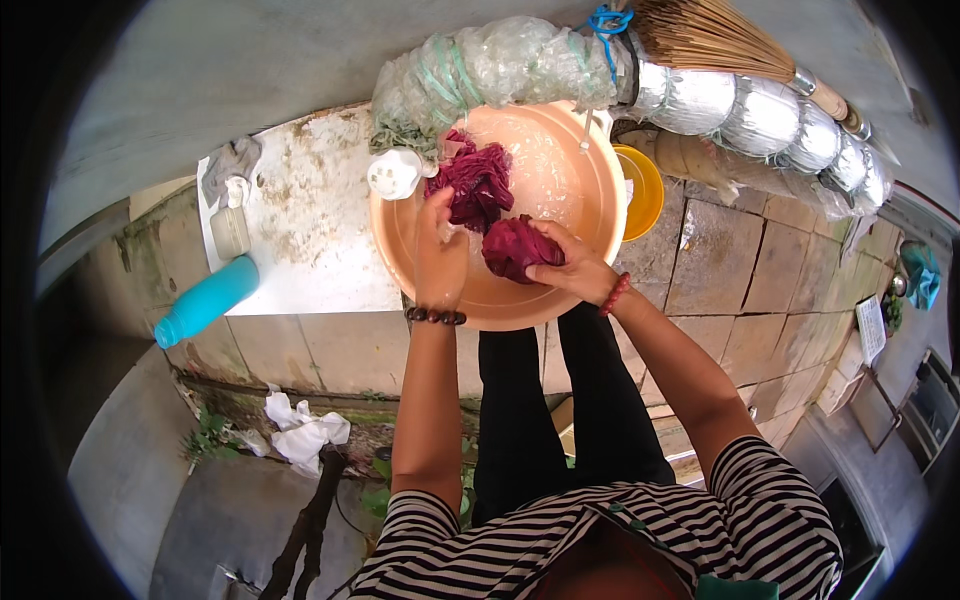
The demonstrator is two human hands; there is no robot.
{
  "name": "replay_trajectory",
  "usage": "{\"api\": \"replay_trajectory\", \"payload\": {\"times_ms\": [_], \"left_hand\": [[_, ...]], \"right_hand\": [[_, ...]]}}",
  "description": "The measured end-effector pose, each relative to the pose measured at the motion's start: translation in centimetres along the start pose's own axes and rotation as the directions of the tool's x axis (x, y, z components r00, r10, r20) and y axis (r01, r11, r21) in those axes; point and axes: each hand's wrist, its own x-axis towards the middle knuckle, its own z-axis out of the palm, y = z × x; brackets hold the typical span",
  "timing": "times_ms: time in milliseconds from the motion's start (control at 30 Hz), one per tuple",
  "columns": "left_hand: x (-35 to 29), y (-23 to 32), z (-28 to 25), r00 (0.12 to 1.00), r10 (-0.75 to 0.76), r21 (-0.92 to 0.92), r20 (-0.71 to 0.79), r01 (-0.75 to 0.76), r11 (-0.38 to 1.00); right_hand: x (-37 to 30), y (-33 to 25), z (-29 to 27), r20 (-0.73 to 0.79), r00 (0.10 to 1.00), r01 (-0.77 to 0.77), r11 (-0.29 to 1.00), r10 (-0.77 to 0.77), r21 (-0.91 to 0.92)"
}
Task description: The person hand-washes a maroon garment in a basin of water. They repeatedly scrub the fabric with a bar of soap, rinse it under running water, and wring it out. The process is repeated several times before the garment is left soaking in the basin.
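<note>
A wet maroon cloth bundle (515, 250) is squeezed in my right hand (580, 265), its fingers closed round the right side, over the near part of a peach plastic basin (610, 180). My left hand (440, 258) is beside it, fingers apart and nothing seen in them, close to more crumpled maroon cloth (477, 185). That cloth lies at the basin's left side, partly against the rim. Whether the two maroon parts are one piece I cannot tell. Sudsy water shows in the basin behind the bundle.
A stained white board (310, 225) lies left, with a white plastic piece (395, 174), grey cloth (232, 170) and a turquoise bottle (208, 300) at its edge. A yellow basin (648, 195) stands right. Behind run a plastic-wrapped pipe (500, 65) and a stick broom (715, 40).
</note>
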Motion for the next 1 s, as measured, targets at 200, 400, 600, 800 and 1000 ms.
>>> {"api": "replay_trajectory", "payload": {"times_ms": [200, 400, 600, 800, 1000], "left_hand": [[-2.7, -1.0, 1.7, 0.94, 0.136, -0.057, 0.312, -0.124, 0.991], [-2.9, 2.7, 3.6, 0.96, 0.0, -0.27, 0.282, 0.079, 0.96], [-3.4, 4.7, 5.1, 0.992, 0.017, -0.579, 0.128, 0.061, 0.813], [-5.9, 8.4, 7.3, 0.911, -0.268, -0.838, 0.313, 0.398, 0.373], [-7.0, 8.5, 9.0, 0.954, -0.239, -0.899, 0.181, 0.259, 0.352]], "right_hand": [[0.1, -6.4, -0.5, -0.063, 0.998, -0.037, 0.922, 0.013, -0.385], [0.3, -7.0, -2.4, -0.215, 0.927, -0.215, 0.905, 0.307, 0.367], [-1.1, -11.7, -4.9, 0.114, 0.942, -0.228, 0.354, 0.316, 0.907], [-1.4, -13.7, -4.3, -0.037, 0.979, -0.115, 0.698, 0.198, 0.707], [-5.8, -14.4, -4.4, -0.051, 0.922, 0.342, 0.869, -0.384, -0.357]]}}
